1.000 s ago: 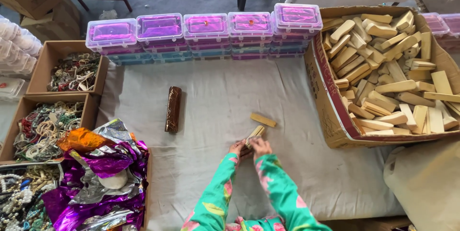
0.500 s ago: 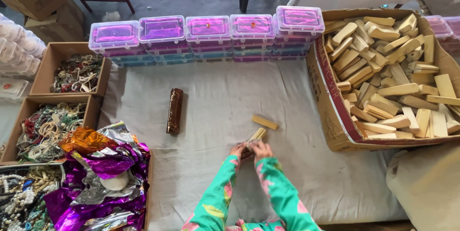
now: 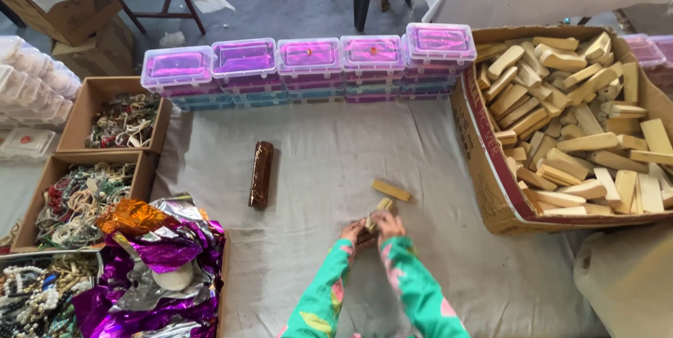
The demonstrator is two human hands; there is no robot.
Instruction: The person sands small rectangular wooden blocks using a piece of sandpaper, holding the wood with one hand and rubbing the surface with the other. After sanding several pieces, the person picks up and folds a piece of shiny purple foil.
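Note:
Both my hands meet low in the middle of the grey cloth [image 3: 329,149]. My left hand [image 3: 352,231] and my right hand [image 3: 390,224] together grip a small pale wooden block [image 3: 377,213] that sticks up and away between them, with something dark under it. Another loose wooden block [image 3: 390,190] lies on the cloth just beyond my hands. A long brown foil-wrapped bar [image 3: 261,174] lies upright-lengthwise on the cloth to the left. My sleeves are green with pink flowers.
A big cardboard box [image 3: 484,163] full of wooden blocks stands at the right. A row of stacked clear purple-lidded plastic cases [image 3: 308,57] lines the cloth's far edge. Left are cardboard trays of beads [image 3: 77,198] and crumpled purple and orange foil [image 3: 158,254].
My hands stay in the same spot, still working the block between them. The view has shifted slightly.

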